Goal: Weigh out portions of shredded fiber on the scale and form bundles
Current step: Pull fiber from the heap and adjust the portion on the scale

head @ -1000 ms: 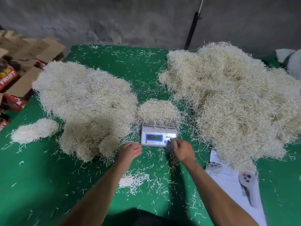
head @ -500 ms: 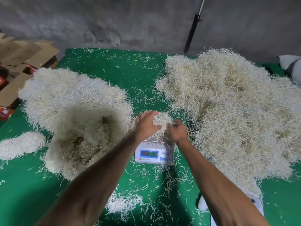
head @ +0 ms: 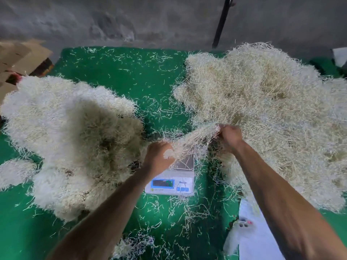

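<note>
Now lifted off the white digital scale [head: 171, 182], the pale shredded-fiber portion [head: 189, 142] is gripped by left hand [head: 157, 158] and right hand [head: 229, 136], ready for bundling.

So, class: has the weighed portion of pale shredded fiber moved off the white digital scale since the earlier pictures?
Yes. The portion of pale shredded fiber is lifted off the white digital scale, stretched between the left hand and right hand, leaving the pan bare.
</note>
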A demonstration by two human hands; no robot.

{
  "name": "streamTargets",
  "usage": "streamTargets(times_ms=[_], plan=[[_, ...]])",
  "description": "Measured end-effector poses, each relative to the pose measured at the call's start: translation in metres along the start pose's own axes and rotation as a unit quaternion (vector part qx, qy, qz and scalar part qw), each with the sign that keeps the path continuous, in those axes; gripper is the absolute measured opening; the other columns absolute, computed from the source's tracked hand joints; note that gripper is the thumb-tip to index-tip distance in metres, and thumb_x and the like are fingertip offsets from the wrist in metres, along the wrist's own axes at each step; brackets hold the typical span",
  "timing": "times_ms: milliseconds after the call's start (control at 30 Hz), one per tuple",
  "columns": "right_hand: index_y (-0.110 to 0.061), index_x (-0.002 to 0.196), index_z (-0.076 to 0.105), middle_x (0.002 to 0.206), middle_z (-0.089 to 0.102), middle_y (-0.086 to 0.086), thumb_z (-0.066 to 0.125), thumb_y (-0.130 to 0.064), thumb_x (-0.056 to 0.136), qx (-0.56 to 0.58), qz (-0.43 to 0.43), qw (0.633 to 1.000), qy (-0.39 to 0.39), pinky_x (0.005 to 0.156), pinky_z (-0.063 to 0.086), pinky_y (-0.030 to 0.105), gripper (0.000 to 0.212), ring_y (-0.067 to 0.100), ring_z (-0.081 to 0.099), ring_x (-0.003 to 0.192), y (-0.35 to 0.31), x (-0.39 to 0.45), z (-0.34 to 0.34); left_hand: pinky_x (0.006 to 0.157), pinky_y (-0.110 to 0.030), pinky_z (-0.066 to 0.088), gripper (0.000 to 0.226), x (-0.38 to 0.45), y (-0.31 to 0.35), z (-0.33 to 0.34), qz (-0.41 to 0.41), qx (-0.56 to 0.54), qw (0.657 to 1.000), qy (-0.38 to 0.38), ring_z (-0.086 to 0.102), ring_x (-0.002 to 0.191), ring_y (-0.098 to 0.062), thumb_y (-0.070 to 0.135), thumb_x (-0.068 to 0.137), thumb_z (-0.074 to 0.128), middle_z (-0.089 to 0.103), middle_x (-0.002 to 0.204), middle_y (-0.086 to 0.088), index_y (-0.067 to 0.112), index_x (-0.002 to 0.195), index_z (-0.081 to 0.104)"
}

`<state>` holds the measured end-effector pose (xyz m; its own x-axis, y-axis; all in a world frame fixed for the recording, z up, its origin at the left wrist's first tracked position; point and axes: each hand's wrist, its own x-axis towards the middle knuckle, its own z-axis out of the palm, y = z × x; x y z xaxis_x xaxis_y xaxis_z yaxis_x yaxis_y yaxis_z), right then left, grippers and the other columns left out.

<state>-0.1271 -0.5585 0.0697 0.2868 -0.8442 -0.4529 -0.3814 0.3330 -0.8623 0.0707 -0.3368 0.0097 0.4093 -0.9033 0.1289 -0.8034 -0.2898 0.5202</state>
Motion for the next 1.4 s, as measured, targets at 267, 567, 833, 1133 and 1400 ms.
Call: streamTargets(times_ms=[267,567,833,1133,1400], plan=[[0.006,0.119,0.06,0.083,0.058,0.003,0.044,-0.001,0.104,0.181,0.018,0.975,0.124,0.056,0.052,0.02,0.023,0.007,0.06,0.057,-0.046,0.027,-0.048,0.095,-0.036,0.032,0.046,-0.001,0.011,0.005,0.023,-0.029,0.999,0.012,0.06,0.098,-0.024,0.007,0.066,0.09,0.071,0.103,-0.011,0.005,0.109,0.071],[0.0,0.125,0.061,0.097,0.066,0.011,0.051,-0.011,0.106,0.439,0.013,0.881,0.177,0.061,0.054,0.018,0.024,0.027,0.067,0.091,-0.072,0.047,-0.117,0.09,-0.033,0.031,0.026,-0.005,0.026,0.002,-0.094,-0.096,0.991,-0.006,0.047,0.095,-0.015,0.022,0.069,0.069,0.062,0.09,-0.001,0.013,0.093,0.067],[-0.001,0.119,0.068,0.112,0.07,0.015,0.055,-0.015,0.105,-0.146,-0.222,0.936,0.232,0.088,0.057,0.039,0.024,0.02,0.065,0.089,-0.053,0.037,-0.119,0.108,-0.04,0.037,0.039,-0.006,0.03,0.001,-0.124,-0.112,0.986,0.005,0.054,0.109,-0.021,0.005,0.076,0.076,0.063,0.108,-0.001,0.009,0.114,0.069],[-0.03,0.155,0.036,0.153,0.048,0.008,0.065,-0.004,0.095,-0.461,-0.272,0.824,-0.185,0.089,0.049,0.024,0.071,0.021,0.066,0.11,0.006,0.0,0.015,0.092,-0.035,0.053,0.079,0.001,0.035,-0.009,-0.068,-0.055,0.995,-0.046,0.045,0.118,-0.017,0.01,0.084,0.071,0.042,0.14,-0.005,0.022,0.153,0.034],[-0.001,0.117,0.058,0.077,0.059,0.007,0.044,-0.023,0.11,0.066,0.082,0.983,-0.151,0.051,0.045,0.029,0.027,0.017,0.046,0.058,0.014,0.02,0.006,0.074,-0.009,0.049,0.048,0.004,0.023,0.0,-0.119,-0.035,0.991,-0.051,0.057,0.107,-0.021,0.017,0.086,0.072,0.049,0.132,-0.013,0.007,0.13,0.057]])
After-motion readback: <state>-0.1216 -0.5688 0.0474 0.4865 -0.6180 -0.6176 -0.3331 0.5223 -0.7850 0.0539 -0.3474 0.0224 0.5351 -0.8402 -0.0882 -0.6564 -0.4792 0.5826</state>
